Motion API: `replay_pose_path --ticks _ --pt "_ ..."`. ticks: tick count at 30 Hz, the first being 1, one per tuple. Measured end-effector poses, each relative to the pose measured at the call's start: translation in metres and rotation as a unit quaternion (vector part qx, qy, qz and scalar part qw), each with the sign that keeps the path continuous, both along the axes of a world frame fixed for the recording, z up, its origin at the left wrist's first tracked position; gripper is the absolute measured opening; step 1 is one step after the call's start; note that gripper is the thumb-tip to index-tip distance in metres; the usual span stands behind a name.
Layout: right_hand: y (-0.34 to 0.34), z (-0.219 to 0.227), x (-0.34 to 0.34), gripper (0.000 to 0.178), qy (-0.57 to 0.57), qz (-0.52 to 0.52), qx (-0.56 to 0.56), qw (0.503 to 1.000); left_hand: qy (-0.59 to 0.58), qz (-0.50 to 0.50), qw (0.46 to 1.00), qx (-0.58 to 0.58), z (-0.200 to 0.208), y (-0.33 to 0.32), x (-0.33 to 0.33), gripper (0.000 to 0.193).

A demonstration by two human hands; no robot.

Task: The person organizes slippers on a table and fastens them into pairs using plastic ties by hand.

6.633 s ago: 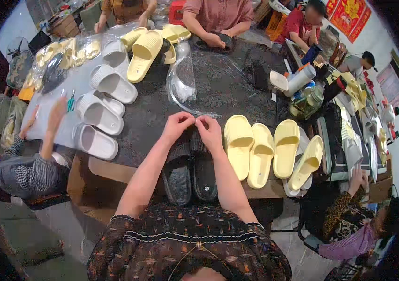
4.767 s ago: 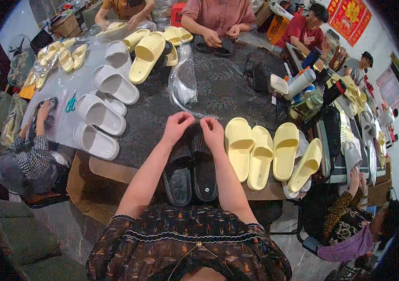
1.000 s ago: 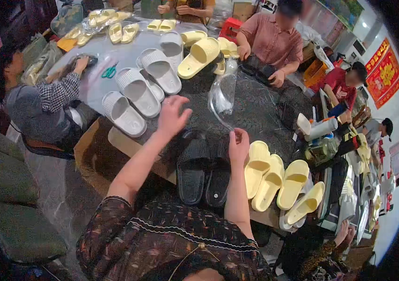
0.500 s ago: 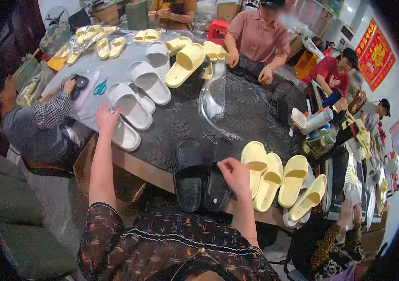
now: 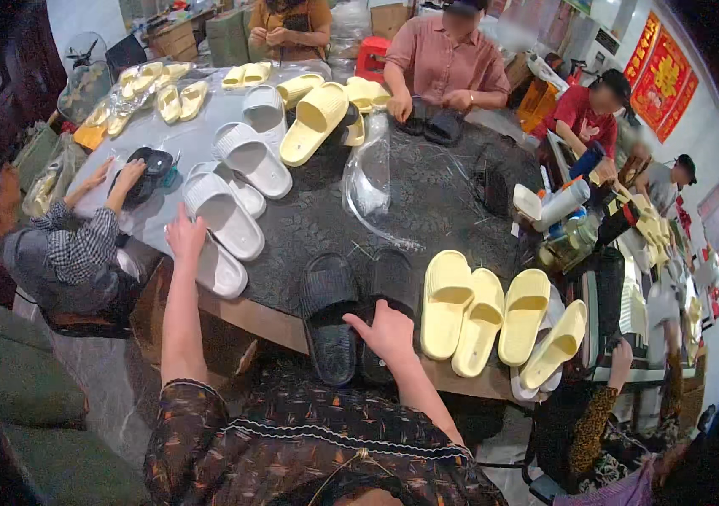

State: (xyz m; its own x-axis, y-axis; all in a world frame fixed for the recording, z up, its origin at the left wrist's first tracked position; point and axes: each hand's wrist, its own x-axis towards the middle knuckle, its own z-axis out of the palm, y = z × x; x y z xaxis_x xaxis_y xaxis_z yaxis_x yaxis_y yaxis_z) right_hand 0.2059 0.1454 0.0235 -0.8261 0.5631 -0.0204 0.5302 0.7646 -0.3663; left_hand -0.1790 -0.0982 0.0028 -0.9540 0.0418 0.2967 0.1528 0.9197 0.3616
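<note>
A pair of black slide slippers lies in front of me at the table's near edge, toes pointing away. My right hand is over the right one, thumb held apart toward the left slipper; its fingertips reach the strap's edge and are partly hidden. Off to the left, my left hand has its fingers apart beside the outer edge of a light grey slipper. That slipper belongs to a row of overlapping grey slippers. Several pale yellow slippers lie right of the black pair.
Clear plastic wrapping lies on the dark patterned tablecloth. More yellow slippers are farther back. Bottles and a jar crowd the right edge. Co-workers sit around; one at left has hands on a black slipper.
My right hand has moved left over the right black slipper, its thumb now spread. My left hand stays by the grey slippers. The view has shifted slightly.
</note>
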Motion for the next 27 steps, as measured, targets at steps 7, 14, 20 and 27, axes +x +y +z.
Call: replay_pose_path --ticks 7,14,20,27 --pt "-0.004 -0.02 -0.005 0.035 0.103 -0.005 0.009 0.995 0.064 -0.129 0.986 0.08 0.015 0.015 0.086 0.061" --pt "0.01 0.021 0.032 0.026 0.2 -0.034 0.019 0.979 0.036 -0.208 0.969 0.125 0.026 0.055 0.127 0.058" --pt "0.029 0.085 0.084 0.026 0.317 -0.126 0.049 0.939 0.003 -0.343 0.934 0.104 0.036 0.105 0.153 0.065" --pt "0.107 0.111 0.158 0.021 0.212 -0.362 0.181 0.889 0.019 -0.487 0.87 0.071 0.041 0.186 0.216 0.071"
